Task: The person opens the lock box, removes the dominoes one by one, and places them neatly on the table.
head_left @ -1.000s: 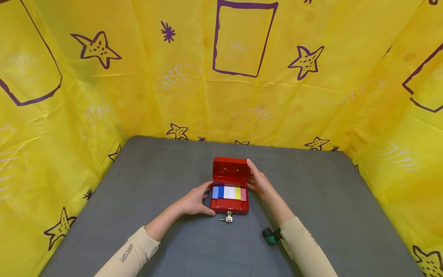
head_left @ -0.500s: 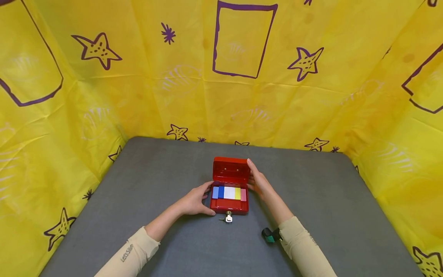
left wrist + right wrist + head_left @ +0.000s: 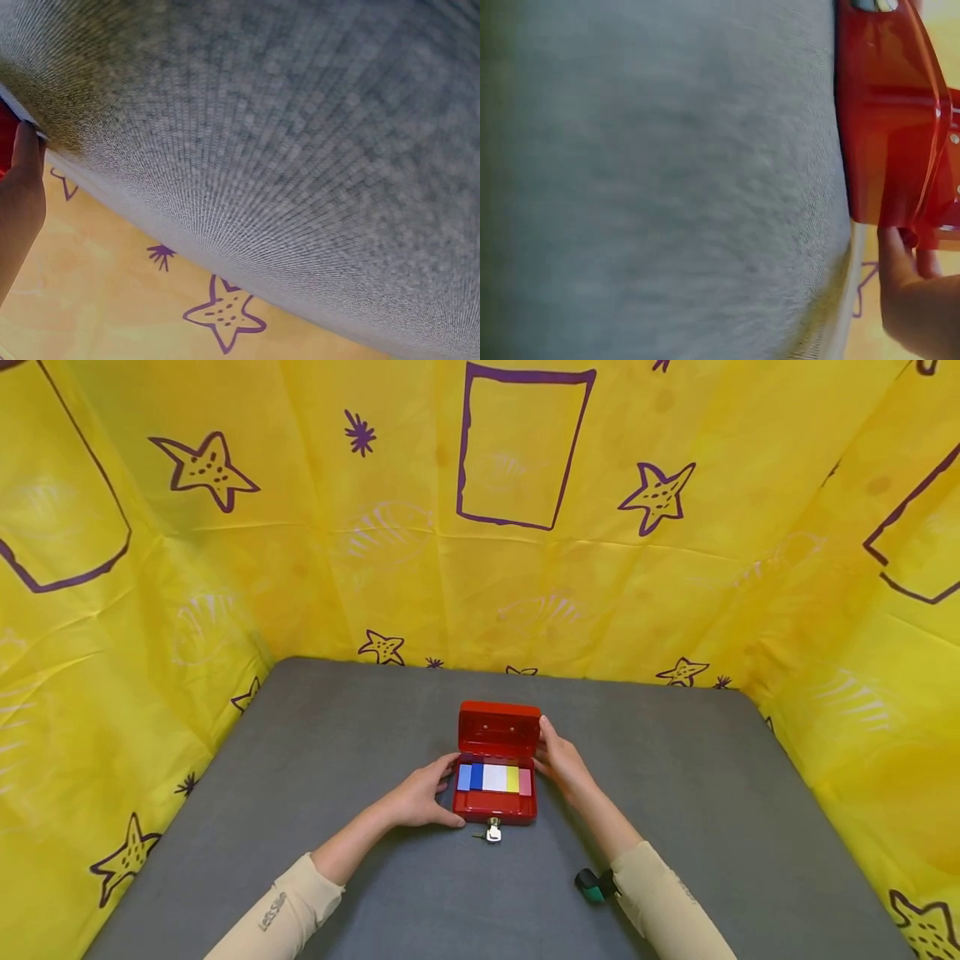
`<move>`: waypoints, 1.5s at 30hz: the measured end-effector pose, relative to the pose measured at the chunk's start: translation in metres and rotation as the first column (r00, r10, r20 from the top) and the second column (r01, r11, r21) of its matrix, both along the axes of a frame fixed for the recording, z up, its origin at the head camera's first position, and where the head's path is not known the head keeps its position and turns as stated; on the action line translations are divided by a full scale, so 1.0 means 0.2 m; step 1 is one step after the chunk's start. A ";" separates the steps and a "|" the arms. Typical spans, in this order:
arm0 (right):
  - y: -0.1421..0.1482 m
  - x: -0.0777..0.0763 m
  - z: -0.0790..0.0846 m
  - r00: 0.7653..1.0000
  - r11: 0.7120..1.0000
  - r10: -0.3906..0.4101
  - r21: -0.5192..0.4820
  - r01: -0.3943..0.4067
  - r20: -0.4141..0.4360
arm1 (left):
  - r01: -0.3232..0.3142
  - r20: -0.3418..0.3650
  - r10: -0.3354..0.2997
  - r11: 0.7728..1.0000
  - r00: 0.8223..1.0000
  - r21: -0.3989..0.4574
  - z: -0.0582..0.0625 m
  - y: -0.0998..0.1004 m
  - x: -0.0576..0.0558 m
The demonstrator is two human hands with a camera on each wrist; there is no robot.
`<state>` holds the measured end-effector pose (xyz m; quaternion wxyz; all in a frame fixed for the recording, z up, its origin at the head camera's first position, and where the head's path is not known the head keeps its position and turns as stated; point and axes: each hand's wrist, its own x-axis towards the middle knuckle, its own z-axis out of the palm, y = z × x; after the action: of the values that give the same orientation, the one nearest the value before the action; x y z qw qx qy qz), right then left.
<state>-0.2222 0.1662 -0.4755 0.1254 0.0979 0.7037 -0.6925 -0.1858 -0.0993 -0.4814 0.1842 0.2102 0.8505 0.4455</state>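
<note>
My left hand (image 3: 420, 795) grips the open red box (image 3: 517, 817) mid-table between widely parted thumb and fingers; my right hand's (image 3: 566, 767) fingers touch its right rear, extended. Apparently a steadying step, the next move calling for even pressure. Only the head view shows coloured blocks (image 3: 495, 777) inside.
</note>
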 end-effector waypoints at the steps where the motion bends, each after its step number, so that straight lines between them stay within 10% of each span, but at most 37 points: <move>1: 0.00 0.01 -0.01 1.000 1.000 -0.009 -0.006 0.009 -0.004 | 0.000 0.000 0.000 1.000 1.000 0.001 0.00 0.00 0.00; 11: 0.04 0.13 -0.02 0.998 0.999 -0.041 0.002 0.041 -0.050 | 0.000 0.003 0.000 1.000 1.000 -0.001 0.00 0.00 0.00; 28: 0.08 0.29 -0.03 0.988 0.976 0.125 0.192 -0.106 -0.093 | -0.021 0.019 0.022 0.999 1.000 -0.024 0.01 0.01 0.01; 45: 0.11 0.31 -0.08 0.981 0.976 0.173 0.148 -0.160 -0.082 | -0.011 0.039 0.013 0.999 0.999 -0.038 0.02 0.00 0.01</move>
<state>-0.1608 0.1881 -0.4920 0.1424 0.0142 0.7618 -0.6318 -0.1830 -0.0987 -0.4764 0.2019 0.1928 0.8563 0.4345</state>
